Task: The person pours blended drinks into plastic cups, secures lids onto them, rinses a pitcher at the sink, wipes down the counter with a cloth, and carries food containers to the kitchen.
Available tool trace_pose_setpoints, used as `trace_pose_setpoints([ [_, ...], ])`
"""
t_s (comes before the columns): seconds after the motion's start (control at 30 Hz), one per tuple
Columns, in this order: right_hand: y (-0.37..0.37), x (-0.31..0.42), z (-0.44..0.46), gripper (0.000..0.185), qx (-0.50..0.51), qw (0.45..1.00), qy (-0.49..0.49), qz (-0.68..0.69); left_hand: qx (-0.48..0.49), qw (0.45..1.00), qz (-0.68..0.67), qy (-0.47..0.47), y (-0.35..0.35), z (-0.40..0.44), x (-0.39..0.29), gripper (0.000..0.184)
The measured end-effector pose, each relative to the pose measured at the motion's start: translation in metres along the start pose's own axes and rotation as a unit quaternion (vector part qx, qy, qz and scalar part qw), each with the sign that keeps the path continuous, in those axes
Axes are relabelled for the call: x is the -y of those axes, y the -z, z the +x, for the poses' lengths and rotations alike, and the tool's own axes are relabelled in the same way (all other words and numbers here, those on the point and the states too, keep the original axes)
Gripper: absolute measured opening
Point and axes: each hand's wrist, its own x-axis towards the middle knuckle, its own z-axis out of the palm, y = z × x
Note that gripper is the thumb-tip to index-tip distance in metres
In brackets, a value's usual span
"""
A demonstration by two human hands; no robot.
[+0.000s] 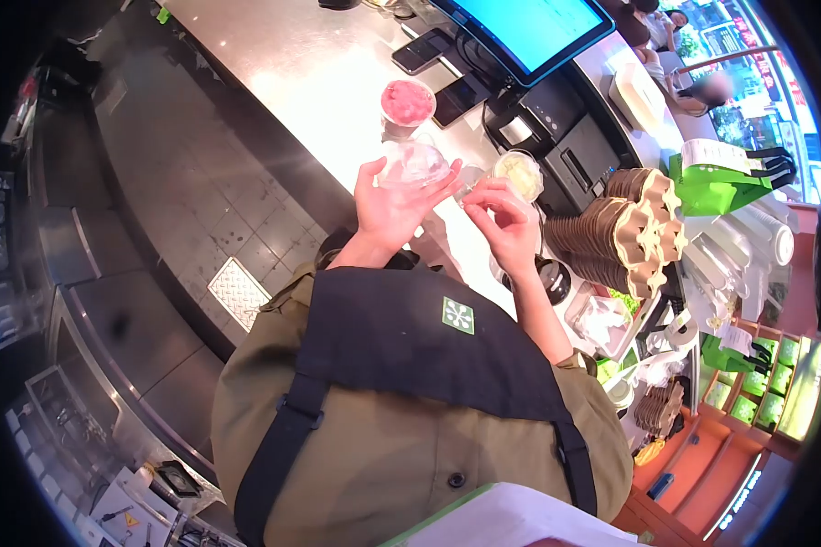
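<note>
My left hand [394,208] holds a clear plastic dome lid [412,162], with the thumb and fingers spread around its sides. Close by on the right, my right hand [502,217] has its fingertips drawn together in a pinch; whether anything small is in them I cannot make out. Just beyond the lid a cup filled with pink, icy-looking stuff [408,102] stands on the bright counter [319,100]. A second clear cup with pale yellow contents [518,173] is behind my right hand.
Stacked brown cardboard cup carriers [607,232] rise on the right. Two phones, one a dark phone [422,51], lie near a lit screen [529,32]. A green bag [716,187] stands farther right. A dark tiled floor [201,173] is left of the counter; people appear at top right.
</note>
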Motion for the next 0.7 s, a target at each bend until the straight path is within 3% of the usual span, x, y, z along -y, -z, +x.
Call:
trace_pose_setpoints([
  [0.03, -0.004, 0.003, 0.0, 0.008, -0.019, 0.999, 0.045, -0.01, 0.014, 1.0, -0.005, -0.01, 0.0, 0.002, 0.0, 0.055],
  [0.13, -0.013, 0.014, -0.003, 0.008, -0.046, 0.999, -0.001, -0.024, 0.044, 0.996, 0.053, -0.06, 0.003, 0.004, 0.002, 0.059],
  [0.2, -0.013, 0.017, 0.002, 0.008, -0.052, 0.988, 0.077, -0.122, 0.065, 0.987, 0.113, -0.093, 0.003, 0.002, 0.005, 0.062],
  [0.27, -0.017, 0.023, 0.009, 0.013, -0.036, 0.983, 0.096, -0.155, 0.093, 0.975, 0.169, -0.114, -0.001, 0.003, 0.009, 0.065],
  [0.37, -0.022, 0.021, 0.011, 0.016, -0.022, 0.964, 0.156, -0.216, 0.087, 0.975, 0.165, -0.121, -0.001, 0.002, 0.011, 0.066],
  [0.5, -0.026, 0.027, 0.011, 0.014, 0.034, 0.937, 0.173, -0.303, 0.068, 0.977, 0.16, -0.125, 0.005, 0.001, 0.011, 0.062],
  [0.7, -0.027, 0.019, 0.01, 0.015, 0.082, 0.951, 0.123, -0.273, 0.01, 0.985, 0.118, -0.124, 0.008, -0.002, 0.014, 0.048],
])
